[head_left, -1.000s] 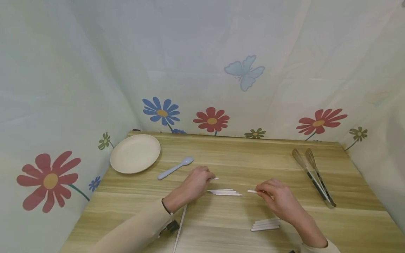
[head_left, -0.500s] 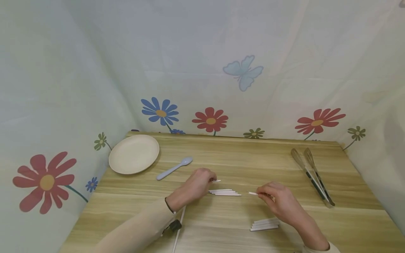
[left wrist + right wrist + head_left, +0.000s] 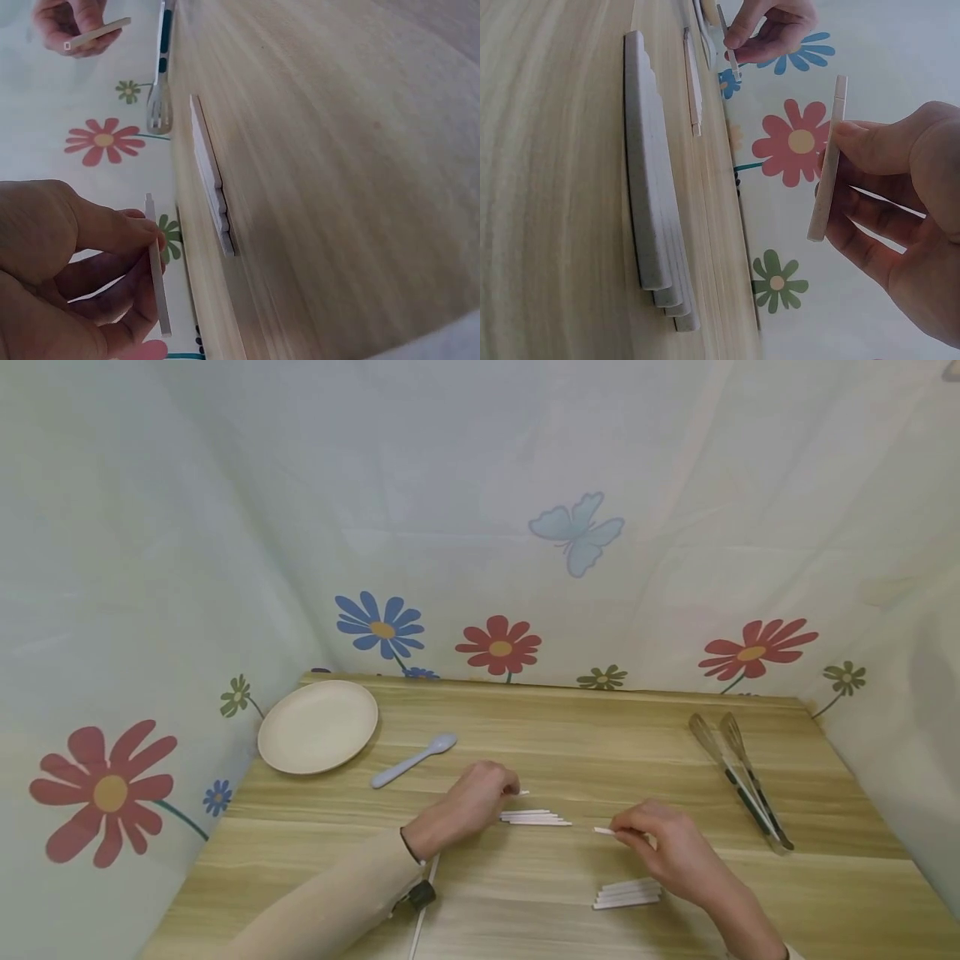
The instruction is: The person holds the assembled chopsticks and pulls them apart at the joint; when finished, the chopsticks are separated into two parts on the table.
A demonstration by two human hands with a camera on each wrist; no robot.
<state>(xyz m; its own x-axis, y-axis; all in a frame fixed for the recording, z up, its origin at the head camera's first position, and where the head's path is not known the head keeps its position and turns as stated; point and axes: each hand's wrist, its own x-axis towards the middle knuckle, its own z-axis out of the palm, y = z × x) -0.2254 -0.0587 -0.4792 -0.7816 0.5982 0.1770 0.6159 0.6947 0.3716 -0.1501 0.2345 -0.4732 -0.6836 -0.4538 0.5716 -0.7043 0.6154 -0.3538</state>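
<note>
My left hand [image 3: 476, 797] pinches a short, thin white stick [image 3: 157, 274] between thumb and fingertips, raised above the table. Below it lies a group of several white sticks [image 3: 534, 818], side by side with staggered ends. On the right, my right hand [image 3: 667, 843] pinches another white stick [image 3: 829, 169], also held clear of the tabletop. In the right wrist view this stick has a fine line across it near one end. Nearer the front, a second group of several white sticks [image 3: 627, 894] rests under the right hand, lined up closely.
A cream plate [image 3: 318, 727] sits at the back left, with a pale blue spoon [image 3: 413, 761] beside it. Tongs [image 3: 742, 785] with dark grips lie at the right. A long thin white strip [image 3: 417, 931] runs under the left forearm. Flowered cloth [image 3: 480, 527] encloses the wooden table.
Both hands have shifted slightly toward the front, the left one also a little to the right. Each still pinches its stick. The two groups on the table look the same.
</note>
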